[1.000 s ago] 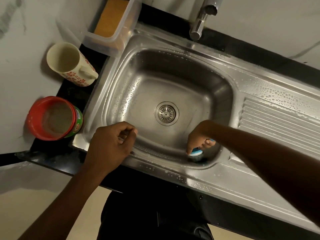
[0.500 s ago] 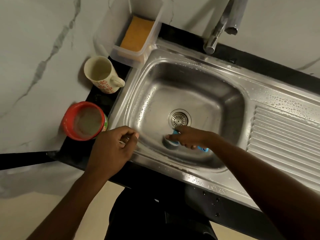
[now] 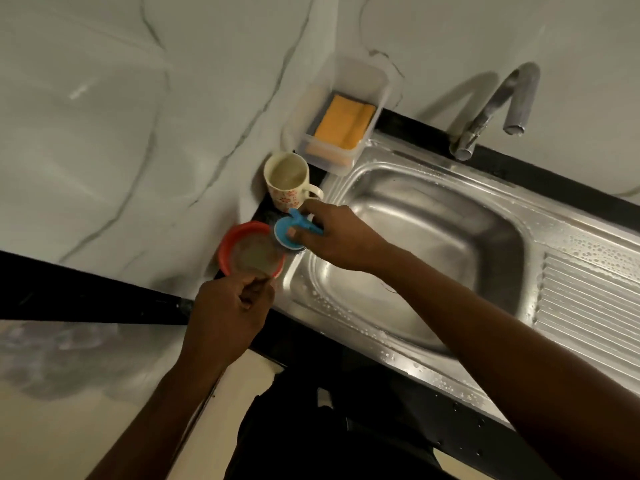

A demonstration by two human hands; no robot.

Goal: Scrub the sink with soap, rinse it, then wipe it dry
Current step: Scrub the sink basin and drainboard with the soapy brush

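The steel sink [image 3: 433, 237] is wet, with suds along its rim. My right hand [image 3: 332, 237] reaches across the basin's left edge and grips a blue-handled scrubber [image 3: 291, 232], holding it at the rim of a red soap tub [image 3: 239, 251] that stands on the black counter left of the sink. My left hand [image 3: 232, 313] hovers at the counter's front corner just below the tub, fingers curled; I cannot tell whether it touches the tub or holds anything.
A floral mug [image 3: 287, 181] stands behind the tub. A clear box with an orange sponge [image 3: 346, 123] sits at the back corner. The tap [image 3: 495, 109] rises behind the sink, and the ribbed drainboard [image 3: 588, 313] lies to the right.
My right hand lifted the scrubber off the basin floor and carried it left to the red tub. My left hand left the sink's front rim and moved toward the tub. The view shifted left.
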